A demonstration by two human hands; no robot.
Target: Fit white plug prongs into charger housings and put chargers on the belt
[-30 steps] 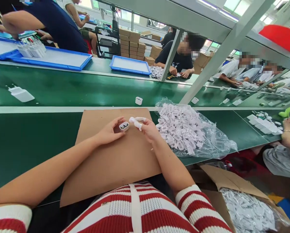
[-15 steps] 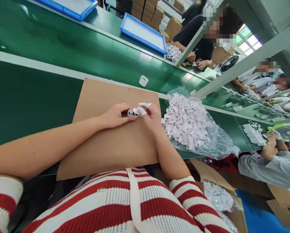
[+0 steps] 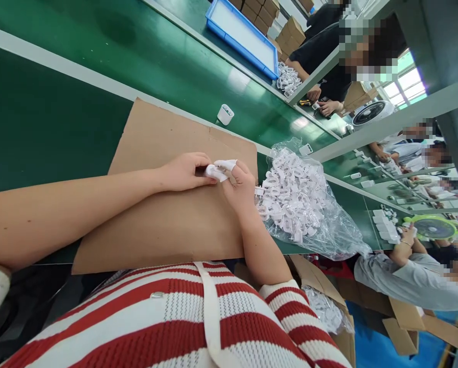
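Over a brown cardboard sheet (image 3: 167,220), my left hand (image 3: 188,171) is closed on a small white case (image 3: 210,172), thumb and fingers around its sides. My right hand (image 3: 238,186), with white covers on its thumb and a finger, meets the case from the right; its covered fingertips touch the top and hide most of it. Whether the right fingers also grip a small part cannot be seen. Right of the sheet, a clear plastic bag (image 3: 340,230) holds a heap of white plastic parts (image 3: 294,194).
A white case (image 3: 225,115) stands on the green surface (image 3: 167,66) beyond the cardboard, and another (image 3: 305,150) is behind the bag. A blue tray (image 3: 244,36) lies farther back. Other people work across and to the right, near a green fan (image 3: 432,226).
The view has shifted and tilted. My right hand's covered fingers have come down over the case, whose open top with its inner parts showed before and is now hidden.
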